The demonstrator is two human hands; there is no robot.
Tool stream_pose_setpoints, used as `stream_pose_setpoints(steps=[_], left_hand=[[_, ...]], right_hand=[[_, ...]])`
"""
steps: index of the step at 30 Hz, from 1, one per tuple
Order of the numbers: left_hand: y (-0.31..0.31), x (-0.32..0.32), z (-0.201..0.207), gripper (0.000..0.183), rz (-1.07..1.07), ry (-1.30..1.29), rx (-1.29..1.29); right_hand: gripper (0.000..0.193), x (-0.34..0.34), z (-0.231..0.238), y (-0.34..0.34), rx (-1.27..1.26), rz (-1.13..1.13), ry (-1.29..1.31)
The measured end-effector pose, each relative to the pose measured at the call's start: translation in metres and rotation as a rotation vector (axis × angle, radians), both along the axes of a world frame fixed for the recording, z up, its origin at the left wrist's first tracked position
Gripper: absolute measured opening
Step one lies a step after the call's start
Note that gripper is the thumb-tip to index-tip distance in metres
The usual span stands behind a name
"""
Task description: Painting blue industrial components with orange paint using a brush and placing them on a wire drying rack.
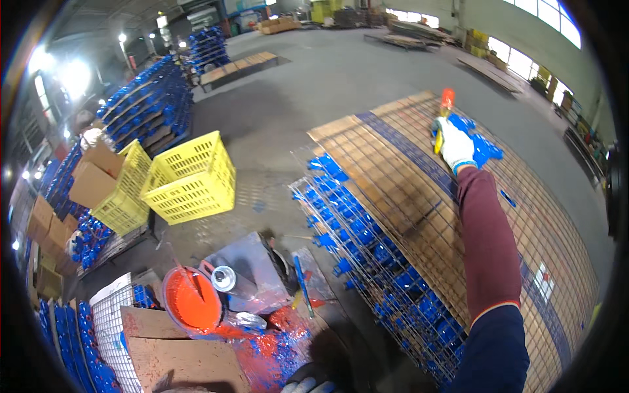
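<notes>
My right hand [455, 143], in a white knit glove with a blue cuff, reaches far out over a wire-mesh-covered stack. Its fingers are closed round what looks like a paintbrush [447, 101], with a yellow handle and an orange-red tip pointing up. Blue-painted metal parts [485, 149] lie on the mesh right beside that hand. The mesh [400, 170] lies over brown board; more blue parts [409, 278] fill the layers beneath. At the lower edge, only part of my gloved left hand [308, 385] shows, and its grip is hidden.
An orange-red paint bucket [192, 300] with a stick in it stands at lower left, beside a metal can [225, 279] and paint-spattered board [268, 350]. Two yellow crates [190, 187] stand beyond. Stacked blue parts [147, 105] rise at the left, near another person [95, 134].
</notes>
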State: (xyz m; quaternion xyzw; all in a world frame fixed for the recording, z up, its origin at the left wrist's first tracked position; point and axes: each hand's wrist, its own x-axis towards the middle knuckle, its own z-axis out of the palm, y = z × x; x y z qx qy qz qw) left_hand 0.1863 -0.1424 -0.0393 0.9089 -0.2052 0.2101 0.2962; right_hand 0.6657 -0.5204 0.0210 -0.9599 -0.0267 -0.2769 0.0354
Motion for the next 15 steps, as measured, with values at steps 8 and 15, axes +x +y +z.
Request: stream_pose_setpoints(steps=[8,15], left_hand=[[0.000,-0.019,0.011,0.040,-0.031,-0.046,-0.051],[0.010,-0.037,0.012,0.047,-0.026,-0.044,-0.085]], right_hand=[[0.030,-0.034,-0.004,0.009,0.200,0.065,0.069],[0.014,-0.216,0.001,0.003,-0.002,0.335,0.078]])
